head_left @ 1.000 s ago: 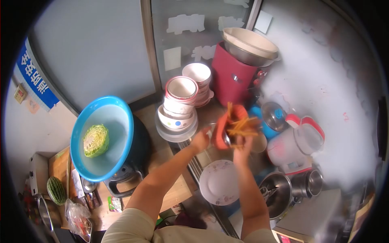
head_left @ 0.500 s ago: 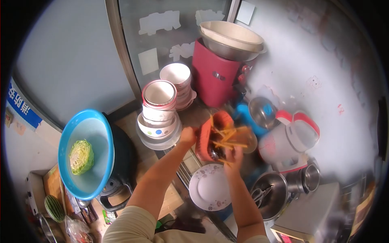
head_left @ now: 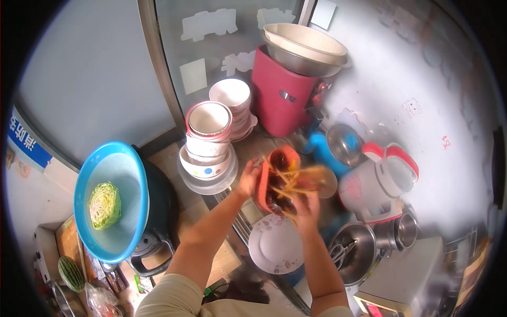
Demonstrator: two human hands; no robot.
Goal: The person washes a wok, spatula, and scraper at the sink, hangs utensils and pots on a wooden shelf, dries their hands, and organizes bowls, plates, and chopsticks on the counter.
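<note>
An orange-red utensil basket point(head_left: 263, 189) stands in the middle of the counter, its inside dark and partly hidden. Yellowish wooden chopsticks point(head_left: 288, 179), smeared by motion, lie at several angles over its opening. My right hand point(head_left: 306, 208) is at the basket's near right side, its fingers closed around chopsticks. Against or just beside the basket's left wall is my left hand point(head_left: 248, 178), fingers apart and nothing visible in them. A white flower-patterned plate point(head_left: 274, 245) sits just below the basket, partly behind my right wrist.
Stacked bowls point(head_left: 206, 153) rise left of my left hand. Behind stands a red container point(head_left: 280, 95) topped with basins. To the right are a white and red plastic jug point(head_left: 364, 185) and a metal pot point(head_left: 364, 264) with scissors. A blue colander point(head_left: 134, 211) at left holds half a cabbage point(head_left: 105, 206).
My left hand has opened its fingers and shifted slightly at the basket's left side. The chopsticks have moved and bunched closer together over the basket, with my right hand still at them.
</note>
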